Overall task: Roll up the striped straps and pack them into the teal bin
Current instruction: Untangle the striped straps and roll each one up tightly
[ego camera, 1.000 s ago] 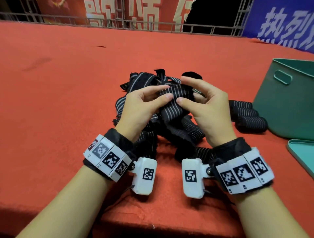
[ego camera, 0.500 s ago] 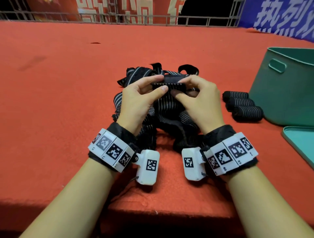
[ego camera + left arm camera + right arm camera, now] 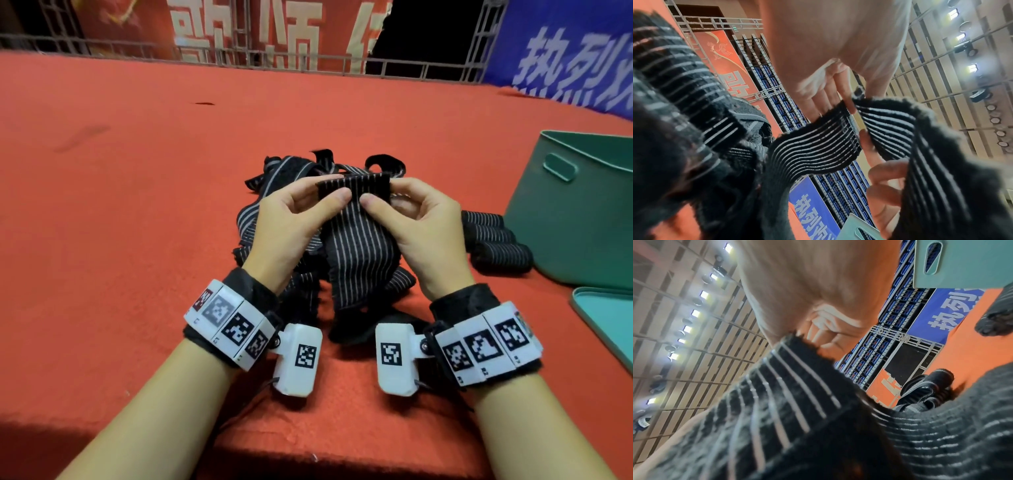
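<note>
A black strap with thin white stripes point(image 3: 359, 240) hangs from both hands above a tangled pile of like straps point(image 3: 274, 205) on the red carpet. My left hand point(image 3: 329, 198) pinches the strap's folded top end on its left side. On the right side my right hand point(image 3: 376, 202) pinches the same end. The left wrist view shows the strap point(image 3: 818, 146) bent over between fingers; the right wrist view shows the strap point(image 3: 787, 402) close up and blurred. Three rolled straps point(image 3: 493, 240) lie beside the teal bin point(image 3: 565, 219) at right.
A teal lid point(image 3: 609, 318) lies flat on the carpet in front of the bin. Red carpet point(image 3: 120, 222) stretches wide to the left and behind the pile. Metal railings and banners stand at the far edge. The carpeted platform's front edge runs just under my wrists.
Both hands have lifted the strap's end higher and folded its top over, so more of the striped length now hangs straight down between them.
</note>
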`<state>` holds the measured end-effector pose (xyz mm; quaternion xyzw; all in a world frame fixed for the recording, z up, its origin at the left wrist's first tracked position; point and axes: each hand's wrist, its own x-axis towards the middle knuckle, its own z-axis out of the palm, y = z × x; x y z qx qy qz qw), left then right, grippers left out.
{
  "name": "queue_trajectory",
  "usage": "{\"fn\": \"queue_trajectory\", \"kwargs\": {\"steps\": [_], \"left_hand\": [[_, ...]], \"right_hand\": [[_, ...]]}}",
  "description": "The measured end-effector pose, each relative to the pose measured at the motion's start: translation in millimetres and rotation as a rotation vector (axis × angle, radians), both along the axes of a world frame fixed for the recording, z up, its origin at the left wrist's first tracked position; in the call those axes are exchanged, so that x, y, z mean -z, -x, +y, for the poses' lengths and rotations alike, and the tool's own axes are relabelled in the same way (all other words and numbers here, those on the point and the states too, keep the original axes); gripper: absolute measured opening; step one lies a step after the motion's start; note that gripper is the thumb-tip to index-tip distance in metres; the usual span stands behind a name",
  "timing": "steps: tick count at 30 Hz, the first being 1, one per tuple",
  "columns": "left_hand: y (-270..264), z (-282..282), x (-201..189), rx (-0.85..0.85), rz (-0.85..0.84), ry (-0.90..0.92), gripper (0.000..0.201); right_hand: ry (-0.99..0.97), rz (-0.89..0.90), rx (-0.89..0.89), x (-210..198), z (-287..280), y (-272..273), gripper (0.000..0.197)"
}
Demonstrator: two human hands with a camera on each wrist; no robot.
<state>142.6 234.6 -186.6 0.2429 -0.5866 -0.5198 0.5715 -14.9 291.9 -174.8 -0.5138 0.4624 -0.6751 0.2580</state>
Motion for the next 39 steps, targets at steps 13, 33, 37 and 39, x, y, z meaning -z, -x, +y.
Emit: {"fn": "queue_trajectory", "kwargs": {"steps": [13,33,37,39], "left_hand": [[1.1,-0.7,3.7,-0.048,-0.009,0.065,0.03],[4.5,2.3,2.2,-0.05,0.014,0.05,0.011],[4.3,3.7,0.4,-0.045,0.031,0.065,0.012],[4.0,4.1,0.2,-0.051,0.038,0.06,0.013]], "right_hand": [[-0.067,-0.134,0.049,4.6,-1.4,1.9,0.013],[-0.109,-0.149,0.08,7.2,-2.7,-0.5,0.017],[-0.101,-0.161,0.064,7.5,-3.6,0.1,0.014],[-0.101,-0.158,0.061,7.9,-3.7,0.2,0.013]]}}
